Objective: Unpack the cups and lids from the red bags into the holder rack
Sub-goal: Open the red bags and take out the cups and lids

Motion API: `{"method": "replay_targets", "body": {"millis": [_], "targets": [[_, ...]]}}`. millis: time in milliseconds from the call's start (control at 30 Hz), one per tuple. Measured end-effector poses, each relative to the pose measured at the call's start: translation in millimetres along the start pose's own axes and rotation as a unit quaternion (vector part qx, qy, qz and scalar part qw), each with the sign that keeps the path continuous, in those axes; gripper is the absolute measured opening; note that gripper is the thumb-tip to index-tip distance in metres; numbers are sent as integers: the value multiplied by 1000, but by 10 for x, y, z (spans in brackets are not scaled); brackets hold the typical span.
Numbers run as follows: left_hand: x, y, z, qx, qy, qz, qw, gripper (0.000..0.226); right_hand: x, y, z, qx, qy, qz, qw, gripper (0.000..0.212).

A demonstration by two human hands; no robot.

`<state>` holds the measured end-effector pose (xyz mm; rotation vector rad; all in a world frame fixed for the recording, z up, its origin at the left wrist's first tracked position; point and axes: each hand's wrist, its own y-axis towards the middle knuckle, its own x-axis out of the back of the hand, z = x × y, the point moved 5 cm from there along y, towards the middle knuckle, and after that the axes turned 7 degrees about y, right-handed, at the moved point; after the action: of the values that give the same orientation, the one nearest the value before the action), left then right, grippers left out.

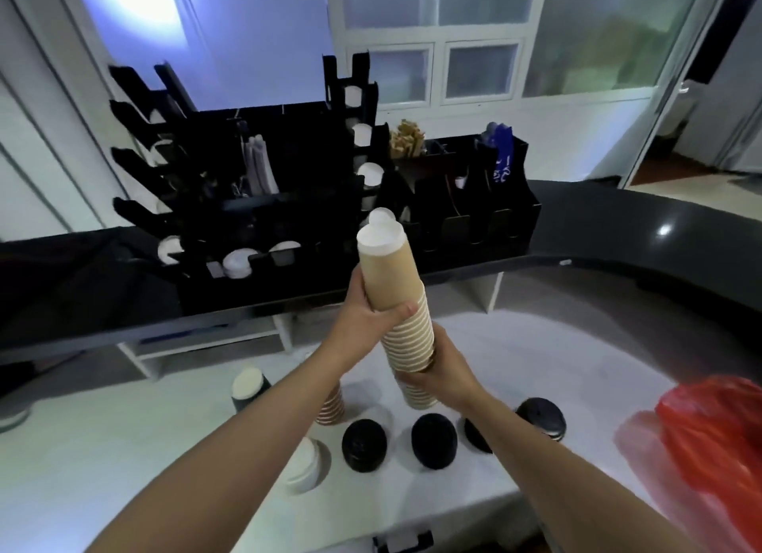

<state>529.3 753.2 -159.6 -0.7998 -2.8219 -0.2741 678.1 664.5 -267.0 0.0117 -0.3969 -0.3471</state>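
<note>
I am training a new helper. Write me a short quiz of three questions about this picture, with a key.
1. True or false: both hands hold the cup stack.
2. Which hand grips the stack higher up?
A. left hand
B. right hand
3. Fill in: the bag at the right edge of the table is ___ in colour.

Key:
1. True. Both grip it, bases up, in front of the rack.
2. A. The left hand grips the middle, the right hand grips near the bottom.
3. Red.
</note>
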Motion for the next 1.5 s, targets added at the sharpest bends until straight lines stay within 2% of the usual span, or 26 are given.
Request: {"method": "replay_targets", "body": {"millis": [100,367,533,700,1100,1267,1400,1500], "targets": [[67,142,51,9,35,-3,999,100,-159,209,-74,-26,25,25,999,90],[-12,263,567,73,102,-15,992,103,-460,416,-467,-62,61,79,993,96],[-95,218,861,109,152,-31,982,94,-540,420,-694,-69,66,112,989,96],[-147,126,916,107,152,-41,982,89,-434,434,-790,-71,37,175,981,95],[-111,140,1050,125,157,-34,979,76,-438,591,-742,-64,16,134,989,78],[-142,161,1056,113,153,-18,982,79,-415,549,-744,-83,17,123,989,79],[-170,154,1014,102,147,4,984,90,-384,508,-637,-108,9,146,983,91],[-187,101,1013,110,146,10,983,90,-310,419,-539,-114,-34,153,981,84]]}}
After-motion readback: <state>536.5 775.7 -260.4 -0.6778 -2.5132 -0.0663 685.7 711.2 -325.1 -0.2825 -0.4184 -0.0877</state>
